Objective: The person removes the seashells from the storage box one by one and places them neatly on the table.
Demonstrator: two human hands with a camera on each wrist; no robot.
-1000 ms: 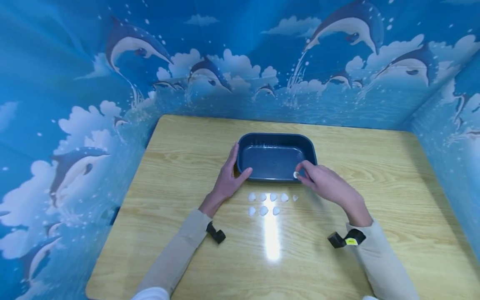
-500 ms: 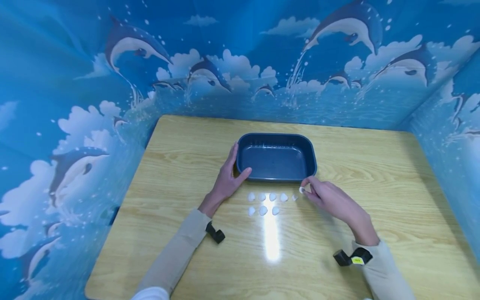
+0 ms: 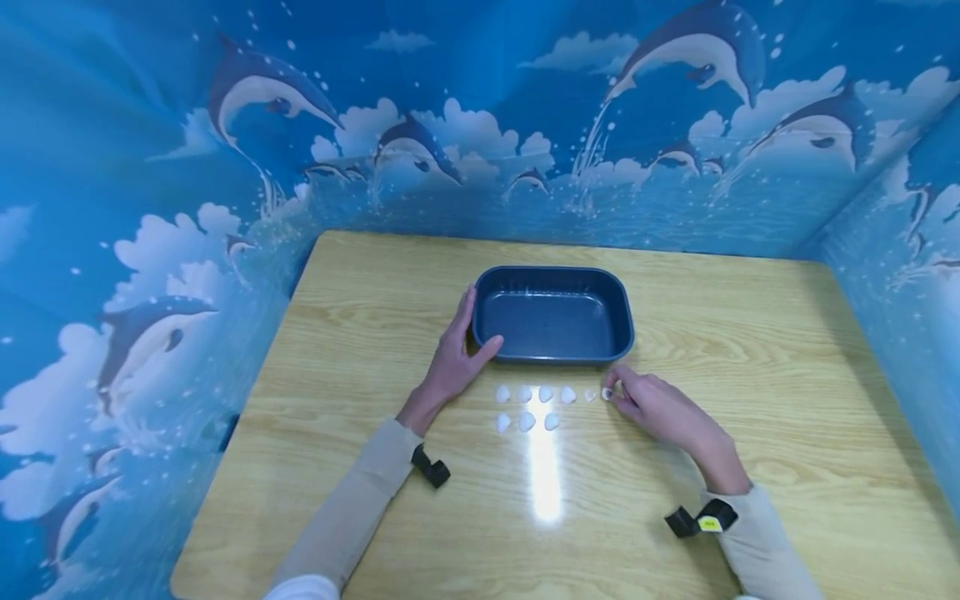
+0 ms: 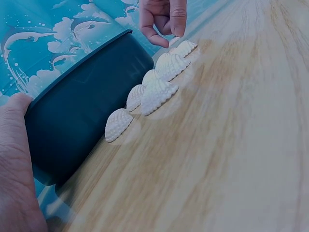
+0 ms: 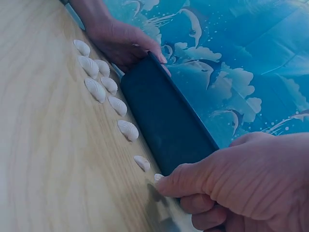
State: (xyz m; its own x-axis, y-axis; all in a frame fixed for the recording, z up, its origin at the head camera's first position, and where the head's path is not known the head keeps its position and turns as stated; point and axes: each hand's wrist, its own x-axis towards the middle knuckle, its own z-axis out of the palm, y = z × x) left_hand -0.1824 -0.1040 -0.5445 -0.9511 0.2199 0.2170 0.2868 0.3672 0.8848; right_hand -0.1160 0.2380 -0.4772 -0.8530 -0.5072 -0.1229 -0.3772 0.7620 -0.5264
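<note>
In the head view, a dark blue rectangular bin stands on the table. My left hand rests against the bin's left end, fingers stretched along the side and thumb at the front left corner. My right hand pinches a small white seashell between thumb and fingertips, just in front of the bin's right corner. That shell is partly hidden by the thumb in the right wrist view. White ribbed seashells lie in two rows before the bin: a back row ending in a smaller shell, and a shorter front row.
A light wood-grain table carries everything. Behind it and at the sides hang blue sheets printed with dolphins. A bright light reflection lies on the tabletop in front of the shells.
My right hand has come from over the bin's front right corner down to the table with the shell, beside the back row's right end. My left hand and the bin stay nearly still.
</note>
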